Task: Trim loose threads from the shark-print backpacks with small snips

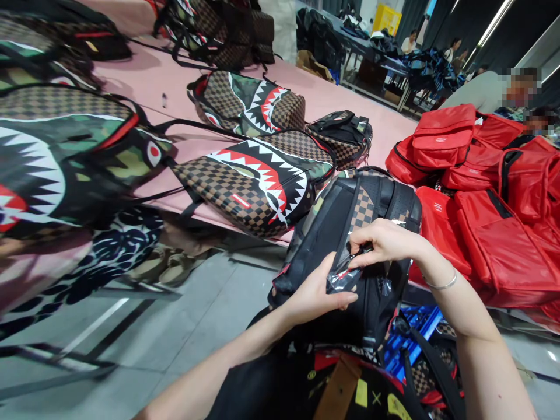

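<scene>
A black backpack (324, 233) with brown checkered panels leans at the pink table's edge in front of me, its strap side facing up. My left hand (321, 294) is closed on a small piece in shiny clear plastic (343, 279), lying against the backpack's strap. Just above it, my right hand (380, 244) pinches a dark part at the top of that plastic-wrapped piece; the fingers partly hide what it is. A checkered backpack with a shark-mouth print (258, 181) lies flat beside the black one.
Red bags (490, 233) are heaped to the right. More shark-print backpacks (74, 157) lie on the pink table (140, 76), where a person in a patterned garment (118, 251) stands at left. Below are a blue crate (415, 332) with bags and a grey tiled floor (201, 321).
</scene>
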`<state>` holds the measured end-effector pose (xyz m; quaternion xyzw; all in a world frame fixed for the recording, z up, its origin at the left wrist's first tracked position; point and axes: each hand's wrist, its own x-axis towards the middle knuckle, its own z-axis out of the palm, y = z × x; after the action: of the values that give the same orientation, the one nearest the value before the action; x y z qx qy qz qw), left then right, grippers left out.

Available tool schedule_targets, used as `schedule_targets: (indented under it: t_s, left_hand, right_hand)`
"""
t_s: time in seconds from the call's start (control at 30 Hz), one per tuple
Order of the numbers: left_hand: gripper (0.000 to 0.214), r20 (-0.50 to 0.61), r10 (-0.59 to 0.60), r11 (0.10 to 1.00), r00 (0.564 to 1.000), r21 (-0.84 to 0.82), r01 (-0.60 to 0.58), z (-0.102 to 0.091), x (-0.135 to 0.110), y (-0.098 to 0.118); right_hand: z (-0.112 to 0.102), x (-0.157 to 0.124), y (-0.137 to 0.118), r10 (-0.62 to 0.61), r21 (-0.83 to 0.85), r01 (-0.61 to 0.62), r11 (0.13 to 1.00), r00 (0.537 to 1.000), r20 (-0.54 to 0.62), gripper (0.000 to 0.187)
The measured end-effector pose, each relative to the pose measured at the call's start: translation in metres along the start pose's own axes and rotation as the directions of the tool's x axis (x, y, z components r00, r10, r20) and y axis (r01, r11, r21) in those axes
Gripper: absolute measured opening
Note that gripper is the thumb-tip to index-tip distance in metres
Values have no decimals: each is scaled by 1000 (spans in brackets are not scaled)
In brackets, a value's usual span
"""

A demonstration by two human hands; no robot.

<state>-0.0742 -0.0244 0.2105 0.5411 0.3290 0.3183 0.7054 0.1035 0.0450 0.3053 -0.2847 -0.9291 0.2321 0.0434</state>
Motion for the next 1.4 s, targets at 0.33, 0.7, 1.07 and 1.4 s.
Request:
schedule_targets:
  t_s: [0.33,0.7,1.07,1.4]
  left_hand:
    - [53,85,94,976,992,-207,-75,-8,-3,5]
    - [46,99,166,947,981,-292,-131,-5,-4,4]
    - [47,107,167,949,980,-285,-131,-3,-4,5]
    - [50,106,145,957,984,-268,-112,-2,-4,8]
  right_hand:
    - [25,-32,31,147,190,-57,980,853,-501,35]
    - [34,-47,44,-124,-125,60,990,787,-605,28]
    - [30,-43,43,-146,-86,118,989,807,-572,27]
    - [33,-36,41,-199,-97,175,980,815,-544,25]
